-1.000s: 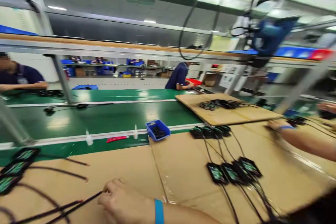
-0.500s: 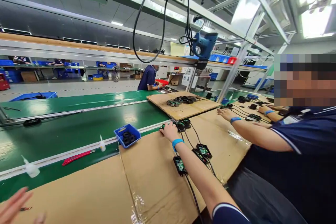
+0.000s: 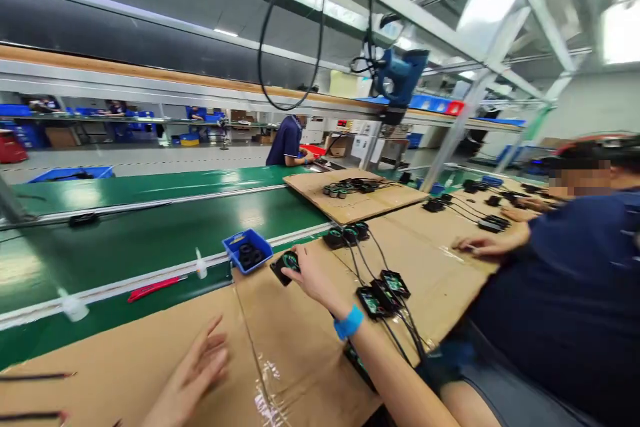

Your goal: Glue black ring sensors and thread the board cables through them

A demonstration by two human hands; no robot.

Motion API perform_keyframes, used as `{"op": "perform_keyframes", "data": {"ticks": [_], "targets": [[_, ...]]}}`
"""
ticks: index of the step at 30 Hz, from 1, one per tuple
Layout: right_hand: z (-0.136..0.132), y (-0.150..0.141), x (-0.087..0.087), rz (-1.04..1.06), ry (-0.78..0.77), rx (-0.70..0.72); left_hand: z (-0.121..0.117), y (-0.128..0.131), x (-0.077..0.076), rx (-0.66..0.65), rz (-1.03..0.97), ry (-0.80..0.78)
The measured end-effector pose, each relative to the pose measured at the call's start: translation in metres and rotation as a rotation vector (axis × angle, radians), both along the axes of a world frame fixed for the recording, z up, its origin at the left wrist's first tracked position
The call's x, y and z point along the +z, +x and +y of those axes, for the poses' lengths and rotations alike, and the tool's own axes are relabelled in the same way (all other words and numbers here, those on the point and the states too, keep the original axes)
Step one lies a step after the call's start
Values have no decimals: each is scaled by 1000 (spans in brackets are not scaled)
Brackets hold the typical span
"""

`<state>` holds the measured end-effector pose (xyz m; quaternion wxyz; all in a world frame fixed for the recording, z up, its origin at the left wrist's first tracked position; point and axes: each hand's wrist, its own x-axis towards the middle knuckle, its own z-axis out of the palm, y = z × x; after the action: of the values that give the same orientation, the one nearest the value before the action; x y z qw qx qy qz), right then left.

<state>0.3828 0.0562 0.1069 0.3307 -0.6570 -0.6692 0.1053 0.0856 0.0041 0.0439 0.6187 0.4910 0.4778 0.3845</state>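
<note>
Right hand (image 3: 307, 272) reaches forward, fingers pinched; left hand (image 3: 200, 357), slightly blurred, seems half open.

Green bench (image 3: 107, 312) — cardboard (image 3: 125, 360), red cutter (image 3: 155, 288), white bottles (image 3: 201, 265) (probably two).

the person's right wrist (image 3: 340, 310) is wearing a single bright sky-blue band (image 3: 349, 322), which is wrapping round it as a broad, flat strap with a smooth-looking, plain surface and is standing out as the one strongly coloured item on the body. the right hand (image 3: 309, 273) and the right forearm (image 3: 395, 373) are showing bare on the near side and far side of that band, while the left hand (image 3: 203, 360) is appearing ungloved and slightly blurred at the fingers.
</note>
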Motion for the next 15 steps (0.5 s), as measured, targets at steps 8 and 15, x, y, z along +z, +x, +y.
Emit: {"op": "perform_keyframes", "data": {"ticks": [8, 15], "targets": [[-64, -114, -23, 108, -54, 452, 2, 24, 34, 139, -315, -32], [-110, -55, -99, -153, -196, 252, 11, -26, 32, 317, -203, 30]]}}
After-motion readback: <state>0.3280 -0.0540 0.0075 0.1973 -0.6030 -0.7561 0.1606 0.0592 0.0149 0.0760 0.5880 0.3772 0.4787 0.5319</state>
